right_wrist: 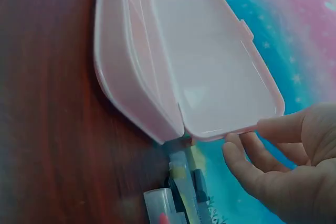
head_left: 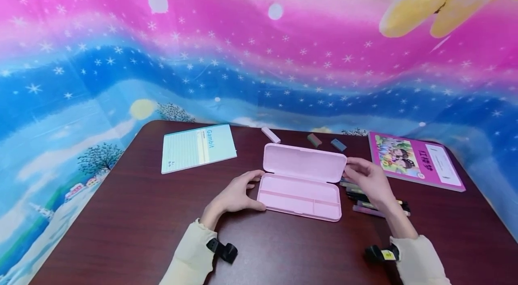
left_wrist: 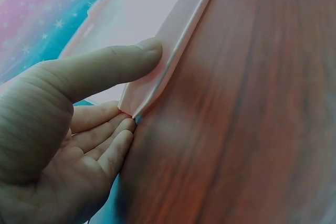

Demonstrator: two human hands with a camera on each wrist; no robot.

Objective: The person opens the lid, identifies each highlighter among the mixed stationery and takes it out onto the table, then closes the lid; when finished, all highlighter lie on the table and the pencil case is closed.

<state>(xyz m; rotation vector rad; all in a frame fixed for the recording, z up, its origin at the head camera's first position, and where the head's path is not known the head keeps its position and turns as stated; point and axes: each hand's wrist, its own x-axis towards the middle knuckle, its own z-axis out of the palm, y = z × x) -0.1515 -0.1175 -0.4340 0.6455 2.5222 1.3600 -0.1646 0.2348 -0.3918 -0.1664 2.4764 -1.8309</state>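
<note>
A pink pencil case lies on the table with its lid raised and tilted back. Its divided compartments look bare in the head view. My left hand holds the case's left end, thumb on the front wall and fingers around the end, as the left wrist view also shows the thumb. At the other end, my right hand pinches the lid's right edge between thumb and fingers; the right wrist view shows this grip on the lid. Several pens lie partly hidden beneath the right hand.
A light blue notebook lies at the back left of the dark wooden table. Behind the case are a pink eraser, a red-green block and a blue-grey block. A pink book occupies the back right.
</note>
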